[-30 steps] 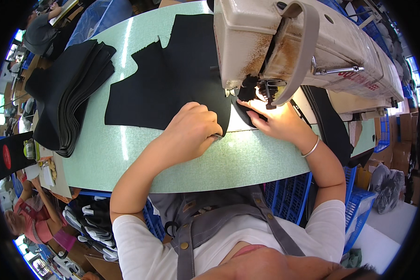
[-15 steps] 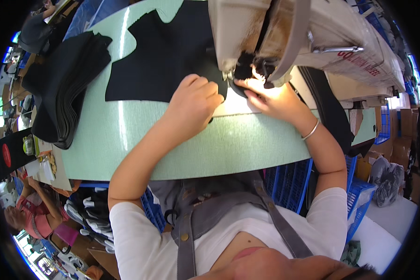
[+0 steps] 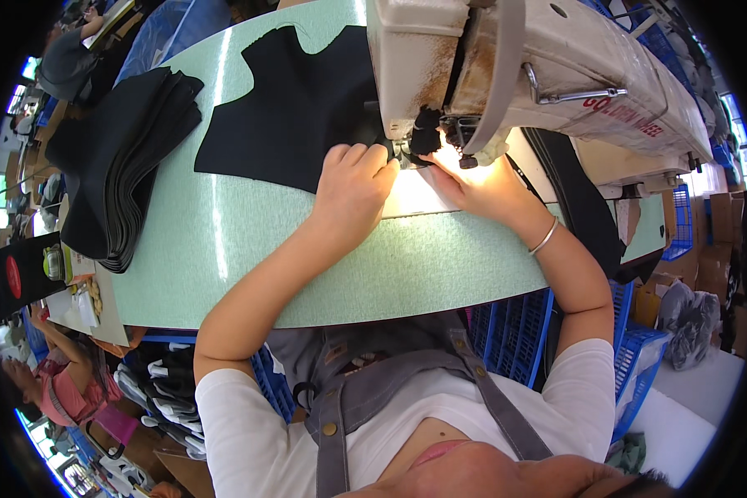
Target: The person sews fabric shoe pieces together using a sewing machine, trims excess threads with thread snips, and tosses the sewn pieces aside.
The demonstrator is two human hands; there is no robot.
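Note:
A black fabric piece [image 3: 295, 112] with curved cut-outs lies on the pale green table, its right end under the head of a sewing machine [image 3: 415, 62]. My left hand [image 3: 353, 187] is closed with curled fingers on the near edge of the fabric, just left of the presser foot [image 3: 403, 151]. On the other side of the needle area, my right hand [image 3: 490, 187] has its thumb and fingers together at the fabric's edge. Bright lamp light and the machine partly hide those fingertips.
A thick stack of black cut pieces [image 3: 124, 166] lies on the table's left. Another black strip [image 3: 577, 187] hangs over the table at right. Blue plastic crates [image 3: 510, 332] stand below the edge. A person in pink [image 3: 70, 390] sits far left.
The black fabric has turned slightly clockwise, and its near edge now slopes down towards my left hand. Both hands stay close to the needle; my left fingers are nearer the presser foot.

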